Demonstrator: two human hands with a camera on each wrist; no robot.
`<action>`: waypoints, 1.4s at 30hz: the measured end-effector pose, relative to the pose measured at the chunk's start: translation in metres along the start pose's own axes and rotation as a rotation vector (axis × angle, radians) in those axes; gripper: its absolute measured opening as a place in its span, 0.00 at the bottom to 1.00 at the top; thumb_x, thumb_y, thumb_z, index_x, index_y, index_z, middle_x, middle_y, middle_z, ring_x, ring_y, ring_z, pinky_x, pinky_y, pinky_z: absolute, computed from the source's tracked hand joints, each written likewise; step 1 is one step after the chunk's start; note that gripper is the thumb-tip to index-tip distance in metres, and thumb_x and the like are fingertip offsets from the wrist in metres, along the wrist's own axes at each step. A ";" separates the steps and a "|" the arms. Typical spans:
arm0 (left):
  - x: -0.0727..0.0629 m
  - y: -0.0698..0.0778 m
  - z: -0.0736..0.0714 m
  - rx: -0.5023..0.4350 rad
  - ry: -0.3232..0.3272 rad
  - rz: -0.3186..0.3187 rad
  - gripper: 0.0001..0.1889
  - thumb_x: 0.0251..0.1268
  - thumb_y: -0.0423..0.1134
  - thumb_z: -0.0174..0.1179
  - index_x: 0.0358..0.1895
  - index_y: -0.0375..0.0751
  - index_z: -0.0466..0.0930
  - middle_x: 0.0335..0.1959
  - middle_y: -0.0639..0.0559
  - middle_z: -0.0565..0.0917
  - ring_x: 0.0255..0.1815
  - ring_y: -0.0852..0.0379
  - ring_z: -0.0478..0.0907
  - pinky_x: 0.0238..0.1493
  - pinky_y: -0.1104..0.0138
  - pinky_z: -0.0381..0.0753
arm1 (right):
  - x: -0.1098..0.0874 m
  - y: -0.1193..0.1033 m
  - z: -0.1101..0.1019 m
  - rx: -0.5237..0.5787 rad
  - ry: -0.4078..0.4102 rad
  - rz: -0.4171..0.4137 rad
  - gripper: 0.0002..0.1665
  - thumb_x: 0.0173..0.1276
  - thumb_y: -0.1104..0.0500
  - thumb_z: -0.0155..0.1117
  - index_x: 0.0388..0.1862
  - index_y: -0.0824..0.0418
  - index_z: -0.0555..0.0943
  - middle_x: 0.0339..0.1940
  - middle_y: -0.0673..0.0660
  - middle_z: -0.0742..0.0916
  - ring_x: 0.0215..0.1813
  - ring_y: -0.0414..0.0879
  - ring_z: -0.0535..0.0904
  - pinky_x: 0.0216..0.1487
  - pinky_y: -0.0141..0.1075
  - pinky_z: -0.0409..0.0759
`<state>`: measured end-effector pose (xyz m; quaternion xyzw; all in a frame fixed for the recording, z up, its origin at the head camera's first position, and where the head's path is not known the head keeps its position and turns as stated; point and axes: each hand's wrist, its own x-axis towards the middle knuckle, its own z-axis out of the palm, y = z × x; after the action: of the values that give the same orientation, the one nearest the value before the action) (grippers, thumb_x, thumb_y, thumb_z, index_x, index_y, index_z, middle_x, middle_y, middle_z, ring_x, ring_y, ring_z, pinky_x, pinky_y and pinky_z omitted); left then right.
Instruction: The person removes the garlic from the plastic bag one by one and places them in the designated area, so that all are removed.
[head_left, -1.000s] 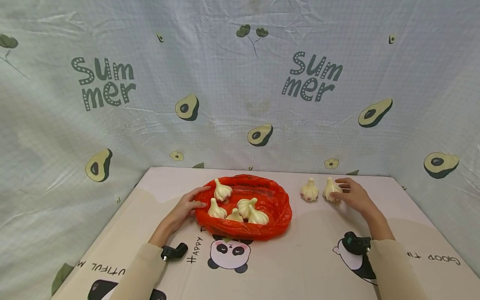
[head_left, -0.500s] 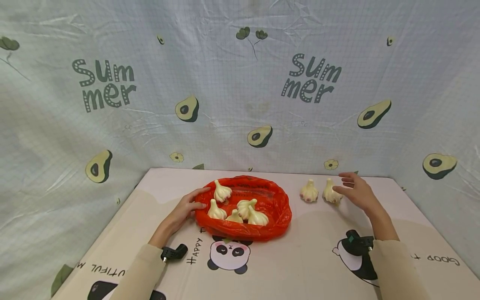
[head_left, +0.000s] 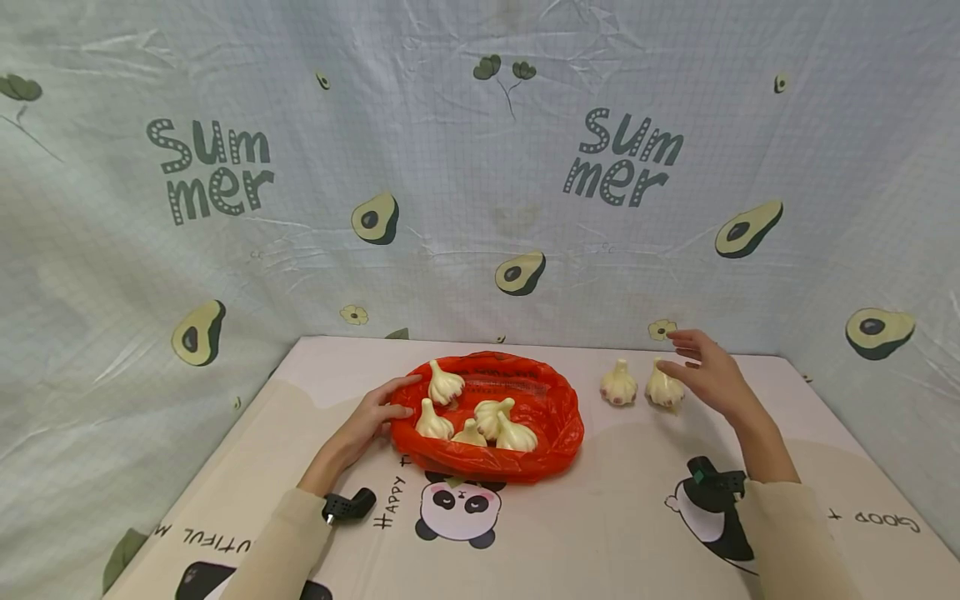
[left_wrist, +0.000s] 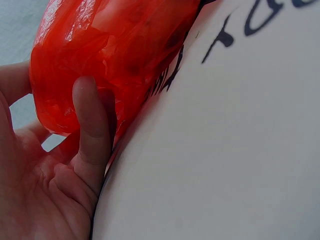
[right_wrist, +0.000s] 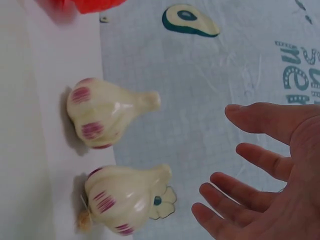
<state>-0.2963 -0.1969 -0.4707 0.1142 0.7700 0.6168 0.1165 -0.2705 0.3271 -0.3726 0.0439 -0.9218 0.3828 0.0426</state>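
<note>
A red plastic bag stands on the table with its mouth spread wide, and several garlic bulbs lie inside it. My left hand holds the bag's left end, thumb on the near side and fingers round toward the far side. Two more garlic bulbs stand upright to the right of the bag: the left one and the right one. My right hand hovers beside and above the right bulb, apart from it, with spread, relaxed fingers and nothing in it.
A pale table printed with pandas and lettering lies under everything. Behind it hangs a light sheet with avocado and "summer" prints, close to the table's far edge. Dark wrist bands sit at both cuffs.
My right hand has let go of the right garlic bulb and lifted up and away from it. The left hand and the bag have stayed in place.
</note>
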 end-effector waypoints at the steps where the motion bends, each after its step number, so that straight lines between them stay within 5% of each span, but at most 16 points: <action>1: 0.000 0.000 0.000 0.000 0.000 0.000 0.34 0.68 0.36 0.54 0.78 0.49 0.65 0.83 0.40 0.57 0.79 0.32 0.60 0.72 0.47 0.76 | 0.000 -0.003 0.001 0.007 -0.001 -0.005 0.44 0.76 0.49 0.63 0.79 0.69 0.58 0.77 0.78 0.66 0.78 0.74 0.62 0.75 0.67 0.65; 42: -0.001 0.001 0.001 -0.003 0.005 -0.005 0.33 0.68 0.36 0.54 0.78 0.49 0.66 0.83 0.39 0.58 0.78 0.32 0.62 0.71 0.47 0.77 | -0.011 -0.063 0.034 0.066 -0.057 -0.261 0.33 0.75 0.55 0.65 0.72 0.67 0.68 0.72 0.69 0.76 0.73 0.67 0.71 0.74 0.63 0.71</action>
<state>-0.2954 -0.1963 -0.4698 0.1104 0.7695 0.6181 0.1165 -0.2538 0.2594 -0.3531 0.1755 -0.8960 0.4028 0.0644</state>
